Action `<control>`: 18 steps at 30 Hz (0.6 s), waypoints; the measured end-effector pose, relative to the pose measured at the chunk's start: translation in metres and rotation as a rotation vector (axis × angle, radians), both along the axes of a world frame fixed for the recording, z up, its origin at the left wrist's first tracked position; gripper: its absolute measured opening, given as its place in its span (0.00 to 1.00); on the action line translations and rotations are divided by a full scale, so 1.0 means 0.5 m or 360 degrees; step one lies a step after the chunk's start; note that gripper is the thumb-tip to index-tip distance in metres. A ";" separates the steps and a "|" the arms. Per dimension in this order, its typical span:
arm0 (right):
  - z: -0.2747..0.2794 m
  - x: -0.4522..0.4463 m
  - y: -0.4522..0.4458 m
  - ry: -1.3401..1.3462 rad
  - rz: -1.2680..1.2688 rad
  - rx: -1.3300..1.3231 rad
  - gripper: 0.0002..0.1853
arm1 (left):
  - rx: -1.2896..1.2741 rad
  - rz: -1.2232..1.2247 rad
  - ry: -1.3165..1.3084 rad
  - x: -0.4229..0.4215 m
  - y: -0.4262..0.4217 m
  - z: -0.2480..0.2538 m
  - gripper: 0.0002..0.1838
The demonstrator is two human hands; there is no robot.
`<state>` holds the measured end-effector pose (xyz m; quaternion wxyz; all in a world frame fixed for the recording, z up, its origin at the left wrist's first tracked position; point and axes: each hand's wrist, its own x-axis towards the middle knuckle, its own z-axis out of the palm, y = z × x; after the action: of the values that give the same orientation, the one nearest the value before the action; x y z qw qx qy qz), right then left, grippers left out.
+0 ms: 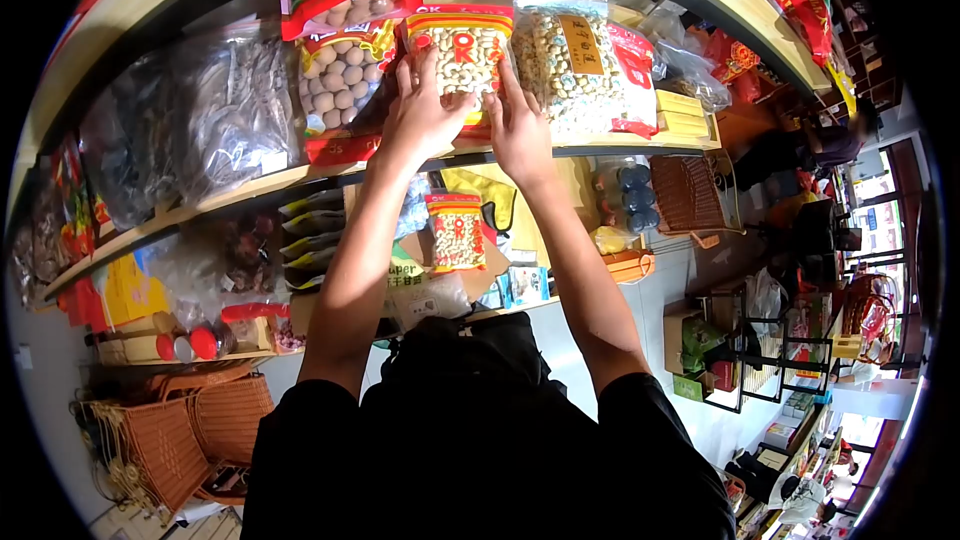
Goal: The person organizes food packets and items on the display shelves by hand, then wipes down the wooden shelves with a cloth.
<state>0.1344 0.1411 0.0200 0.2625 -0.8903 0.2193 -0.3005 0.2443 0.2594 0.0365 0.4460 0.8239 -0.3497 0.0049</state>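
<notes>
The left hand (422,120) and right hand (523,136) press a red-and-yellow bag (462,72) on a shelf (270,179), between a bag of round brown pieces (340,80) and a clear bag (565,80).

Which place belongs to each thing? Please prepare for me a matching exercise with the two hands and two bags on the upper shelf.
1. left hand
2. right hand
3. bag of round brown balls
4. bag with brown label

A. right of both hands
B. at the right side of the bag between the hands
C. left of both hands
D. at that same bag's left side

Pairs: 1-D, 2-B, 3-C, 4-A
</notes>
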 end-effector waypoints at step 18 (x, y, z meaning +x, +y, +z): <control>-0.067 -0.012 0.053 -0.0332 0.0008 -0.0027 0.32 | 0.0162 0.0044 -0.0002 -0.004 0.000 0.049 0.40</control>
<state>0.1281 0.1676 -0.0136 0.2772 -0.8569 0.1859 -0.3927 0.2421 0.2594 0.0611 0.4033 0.8502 -0.3383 -0.0064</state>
